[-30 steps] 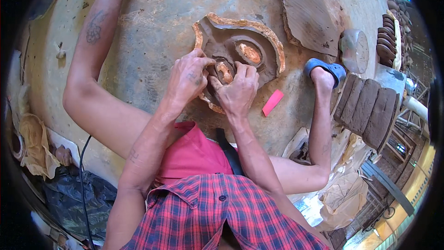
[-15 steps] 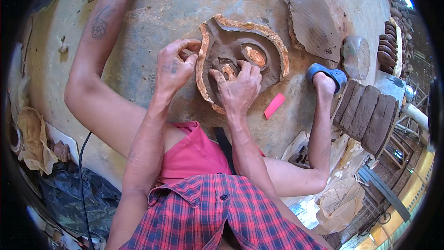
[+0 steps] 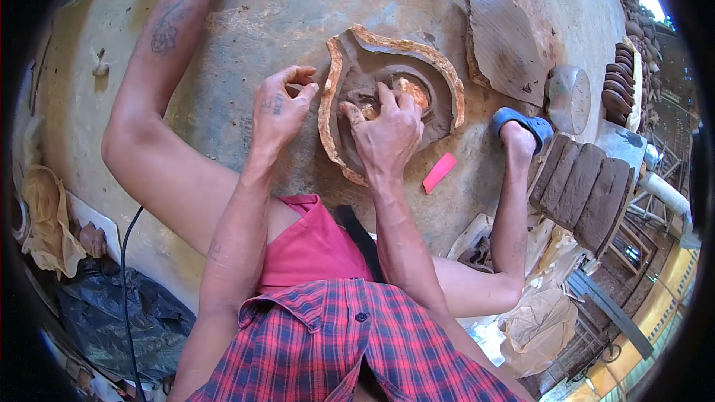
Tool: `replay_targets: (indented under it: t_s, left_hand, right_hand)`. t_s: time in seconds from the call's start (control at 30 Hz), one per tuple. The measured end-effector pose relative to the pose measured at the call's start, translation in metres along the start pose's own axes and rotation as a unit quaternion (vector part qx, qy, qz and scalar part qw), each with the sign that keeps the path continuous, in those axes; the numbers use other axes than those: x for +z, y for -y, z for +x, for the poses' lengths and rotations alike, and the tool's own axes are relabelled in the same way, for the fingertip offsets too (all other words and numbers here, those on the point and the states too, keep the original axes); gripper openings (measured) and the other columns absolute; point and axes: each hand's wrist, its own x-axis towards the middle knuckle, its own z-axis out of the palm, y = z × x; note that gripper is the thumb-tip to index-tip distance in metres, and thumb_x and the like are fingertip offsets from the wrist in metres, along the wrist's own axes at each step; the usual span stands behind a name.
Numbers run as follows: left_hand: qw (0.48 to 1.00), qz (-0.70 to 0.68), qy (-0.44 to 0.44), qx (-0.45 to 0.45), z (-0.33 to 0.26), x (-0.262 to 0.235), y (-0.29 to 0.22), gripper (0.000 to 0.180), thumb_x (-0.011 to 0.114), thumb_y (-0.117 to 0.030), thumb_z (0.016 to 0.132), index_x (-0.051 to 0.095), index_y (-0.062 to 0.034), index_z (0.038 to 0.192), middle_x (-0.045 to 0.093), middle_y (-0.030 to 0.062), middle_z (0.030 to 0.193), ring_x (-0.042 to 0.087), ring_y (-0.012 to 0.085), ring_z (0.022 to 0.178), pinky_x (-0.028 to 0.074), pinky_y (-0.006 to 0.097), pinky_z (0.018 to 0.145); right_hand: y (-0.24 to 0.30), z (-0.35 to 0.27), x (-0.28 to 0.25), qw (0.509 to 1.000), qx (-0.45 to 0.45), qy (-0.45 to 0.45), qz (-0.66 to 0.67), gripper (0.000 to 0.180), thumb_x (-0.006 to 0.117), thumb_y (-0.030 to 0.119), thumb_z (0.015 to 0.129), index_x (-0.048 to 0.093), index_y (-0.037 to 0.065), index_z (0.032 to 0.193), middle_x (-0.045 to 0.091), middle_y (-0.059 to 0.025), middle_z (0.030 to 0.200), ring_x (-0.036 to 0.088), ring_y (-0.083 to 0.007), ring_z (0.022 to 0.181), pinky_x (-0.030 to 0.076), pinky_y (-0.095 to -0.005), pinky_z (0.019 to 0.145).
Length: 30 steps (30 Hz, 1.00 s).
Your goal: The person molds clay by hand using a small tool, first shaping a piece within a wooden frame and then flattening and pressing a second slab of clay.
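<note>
The right hand (image 3: 387,134) lies inside the clay mould (image 3: 387,97), fingers spread and pressing down on the clay in its hollow, gripping nothing. The left hand (image 3: 279,108) hovers just beside the mould's left rim, fingers loosely curled and empty (thumb and forefinger nearly meeting). The mould sits straight ahead on the floor (image 3: 246,22), long axis slanting from near-left to far-right.
</note>
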Motion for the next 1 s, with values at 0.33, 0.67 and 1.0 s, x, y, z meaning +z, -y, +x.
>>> replay_targets:
  t_s: [0.33,0.67,1.0]
  left_hand:
    - [0.999,-0.01,0.04,-0.034,-0.003,0.002,-0.006,0.031,0.073,-0.014,0.096,0.075,-0.0029,0.125,0.08,0.0128,0.108,0.075,0.0188,0.094,0.058,0.034,0.085]
    - [0.997,0.031,0.065,-0.037,-0.008,0.008,-0.003,0.031,0.071,-0.019,0.098,0.075,-0.0006,0.123,0.08,0.0145,0.109,0.076,0.02,0.097,0.058,0.035,0.087]
    - [0.989,0.056,0.117,-0.075,-0.022,0.018,0.014,0.043,0.061,-0.034,0.105,0.07,0.0008,0.128,0.076,0.0216,0.114,0.073,0.0301,0.107,0.054,0.04,0.095]
  right_hand:
    - [0.01,0.022,-0.006,0.999,0.0,0.039,-0.016,0.037,0.091,0.035,0.074,0.081,0.004,0.093,0.071,-0.0171,0.101,0.068,-0.0363,0.102,0.053,-0.0501,0.087]
    - [0.012,0.056,-0.008,0.989,-0.05,0.111,-0.084,0.039,0.09,0.039,0.071,0.081,0.003,0.084,0.075,-0.0204,0.086,0.075,-0.0404,0.082,0.059,-0.0505,0.073]
    - [0.009,0.082,-0.029,0.971,-0.087,0.188,-0.118,0.034,0.087,0.039,0.078,0.082,0.008,0.092,0.077,-0.0229,0.09,0.076,-0.0426,0.086,0.061,-0.051,0.076]
